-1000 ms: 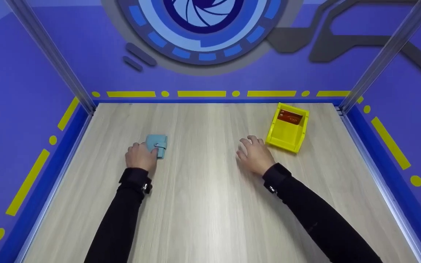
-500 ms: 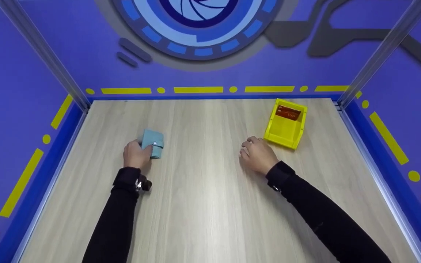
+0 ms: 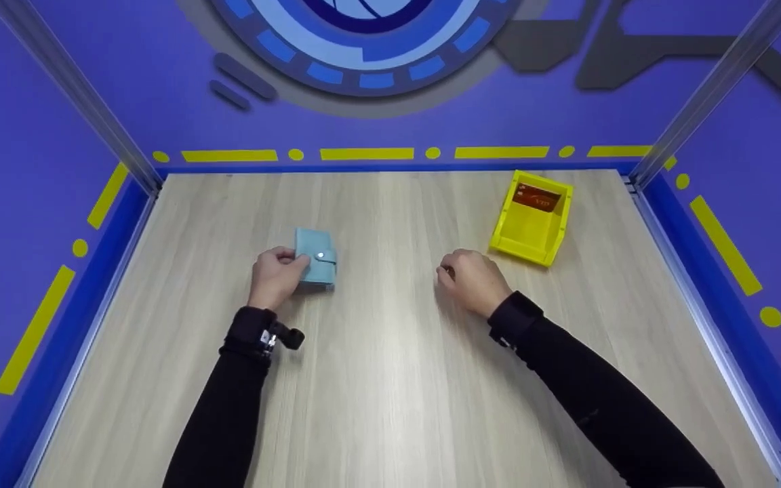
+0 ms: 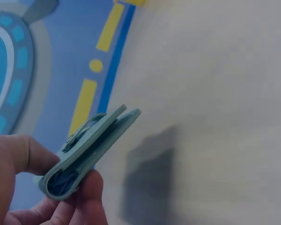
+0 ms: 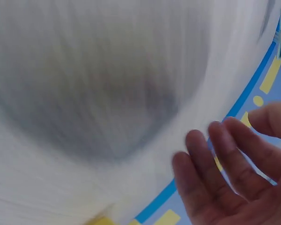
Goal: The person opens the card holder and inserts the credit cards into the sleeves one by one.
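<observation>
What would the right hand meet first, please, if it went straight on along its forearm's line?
Probably the blue-purple back wall with yellow dashes: ahead of the right hand, only pale wood-grain tabletop shows in the head view, though its height is unclear.

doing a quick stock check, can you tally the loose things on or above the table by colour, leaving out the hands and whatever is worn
Light blue: 1, the wallet pinched in the left hand
Yellow: 1, the bin
Red: 1, the card inside the bin
Total: 3
</observation>
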Demonstrator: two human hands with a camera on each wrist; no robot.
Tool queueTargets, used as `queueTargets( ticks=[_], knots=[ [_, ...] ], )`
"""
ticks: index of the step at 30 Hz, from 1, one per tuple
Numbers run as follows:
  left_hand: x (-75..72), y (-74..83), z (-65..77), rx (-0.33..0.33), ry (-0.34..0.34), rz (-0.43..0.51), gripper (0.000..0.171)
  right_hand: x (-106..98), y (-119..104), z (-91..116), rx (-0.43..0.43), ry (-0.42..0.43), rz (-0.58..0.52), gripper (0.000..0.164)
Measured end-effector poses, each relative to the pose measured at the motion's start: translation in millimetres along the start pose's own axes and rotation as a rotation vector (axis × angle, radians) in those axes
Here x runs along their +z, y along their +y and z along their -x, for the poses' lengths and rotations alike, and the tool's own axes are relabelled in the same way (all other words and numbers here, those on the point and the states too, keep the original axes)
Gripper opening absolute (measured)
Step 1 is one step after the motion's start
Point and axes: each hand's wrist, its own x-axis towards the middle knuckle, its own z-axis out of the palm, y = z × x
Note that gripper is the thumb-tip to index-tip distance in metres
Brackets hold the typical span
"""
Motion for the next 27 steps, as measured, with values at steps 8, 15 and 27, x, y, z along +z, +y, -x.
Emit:
queueTargets(
  ticks=[8, 15, 27],
  knots=[
    [33.5, 32.9, 23.7, 0.087, -0.036, 0.048, 0.035, -2.9, -18.6, -1.1, -0.048, 0.093, -0.043, 0.020],
    [58.1, 48.4, 45.8, 0.184, -0.090, 0.054, 0.022, -5.2, -37.5, 0.5, -0.039, 0.072, -0.081, 0.022],
    [92.5, 59.7, 71.1, 0.348, -0.126, -0.028, 0.014, -1.9, -46.1, 1.0, -0.128, 0.051, -0.099, 0.035]
  ],
)
